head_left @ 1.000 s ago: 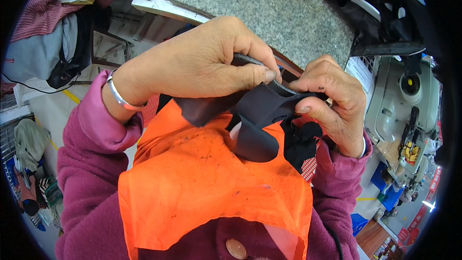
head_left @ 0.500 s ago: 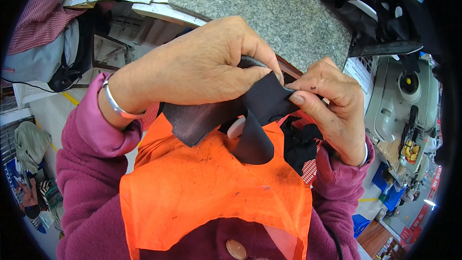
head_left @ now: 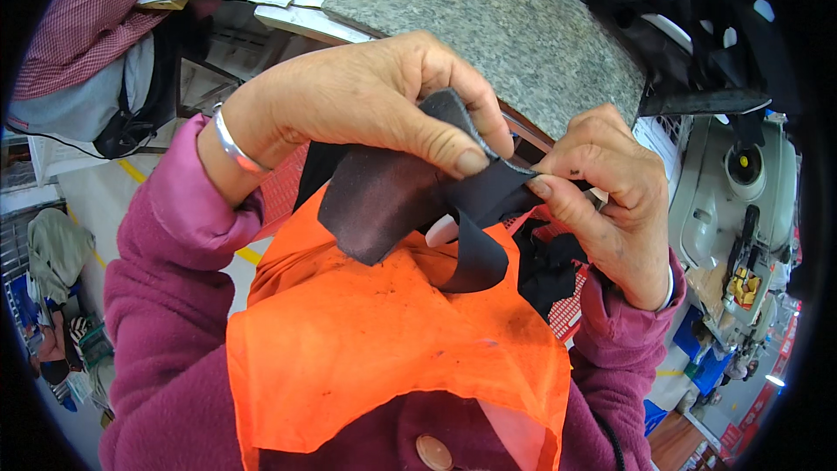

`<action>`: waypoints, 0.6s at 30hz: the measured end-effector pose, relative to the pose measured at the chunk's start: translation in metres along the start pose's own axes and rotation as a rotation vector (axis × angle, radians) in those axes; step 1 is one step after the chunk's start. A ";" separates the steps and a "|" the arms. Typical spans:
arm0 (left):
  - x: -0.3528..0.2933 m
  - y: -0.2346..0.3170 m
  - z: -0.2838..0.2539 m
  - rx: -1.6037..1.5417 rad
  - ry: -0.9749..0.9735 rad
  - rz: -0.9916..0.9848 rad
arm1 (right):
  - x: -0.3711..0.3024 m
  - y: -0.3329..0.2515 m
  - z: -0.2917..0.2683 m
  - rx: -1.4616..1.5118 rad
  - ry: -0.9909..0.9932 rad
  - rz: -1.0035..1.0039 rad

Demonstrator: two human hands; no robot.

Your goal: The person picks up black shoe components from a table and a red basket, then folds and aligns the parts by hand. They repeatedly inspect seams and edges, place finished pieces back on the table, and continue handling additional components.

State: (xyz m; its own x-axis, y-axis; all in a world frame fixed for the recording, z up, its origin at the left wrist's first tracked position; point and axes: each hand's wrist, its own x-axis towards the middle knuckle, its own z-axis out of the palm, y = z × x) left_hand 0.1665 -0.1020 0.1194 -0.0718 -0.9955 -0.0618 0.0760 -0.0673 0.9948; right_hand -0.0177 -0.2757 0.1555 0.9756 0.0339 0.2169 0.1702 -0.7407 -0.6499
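Between my hands, above the orange apron point(head_left: 392, 340), is a black piece of material point(head_left: 384, 201) that looks like leather or coated fabric. My left hand point(head_left: 384, 105) pinches its upper edge between thumb and fingers, and a grey-edged flap rises behind the thumb. My right hand point(head_left: 610, 192) pinches the same edge a little to the right, thumb against forefinger. A smooth strip of the piece curls downward below the hands. A small white oval point(head_left: 442, 230) shows beside that curl; I cannot tell what it belongs to.
Beyond my hands lies a speckled grey stone worktop point(head_left: 488, 26). Black pieces with white-looking holes point(head_left: 689, 17) are heaped at the far right, above a pale green sewing machine point(head_left: 732, 183). Under my hands are a red basket point(head_left: 283, 192) and black scraps point(head_left: 545, 266). Another person's checked sleeve point(head_left: 87, 26) is at far left.
My left thumb has shifted down onto the front of the black piece, and more of the raised flap shows. The left part of the piece has turned. My right hand keeps its pinch.
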 end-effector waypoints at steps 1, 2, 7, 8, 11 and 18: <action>-0.001 -0.001 0.000 -0.055 -0.023 0.007 | 0.001 0.000 0.000 -0.002 -0.008 0.007; -0.002 -0.001 0.001 -0.109 -0.045 0.015 | 0.001 -0.001 0.001 0.002 -0.009 -0.011; -0.010 -0.004 0.002 -0.204 0.020 0.052 | 0.004 0.000 0.003 -0.017 0.027 -0.051; -0.009 -0.005 0.000 -0.151 0.034 0.037 | 0.004 0.000 0.003 -0.027 0.021 -0.055; -0.008 -0.008 0.004 -0.131 0.126 0.018 | 0.004 -0.001 0.005 -0.038 0.021 -0.060; -0.014 -0.006 0.017 -0.176 0.264 0.003 | 0.006 0.001 0.012 0.054 0.081 -0.059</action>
State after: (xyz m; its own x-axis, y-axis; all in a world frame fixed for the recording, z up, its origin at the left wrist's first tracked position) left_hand 0.1498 -0.0869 0.1153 0.1875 -0.9771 -0.1006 0.2480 -0.0520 0.9674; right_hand -0.0101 -0.2680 0.1474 0.9498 0.0203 0.3122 0.2360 -0.7017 -0.6722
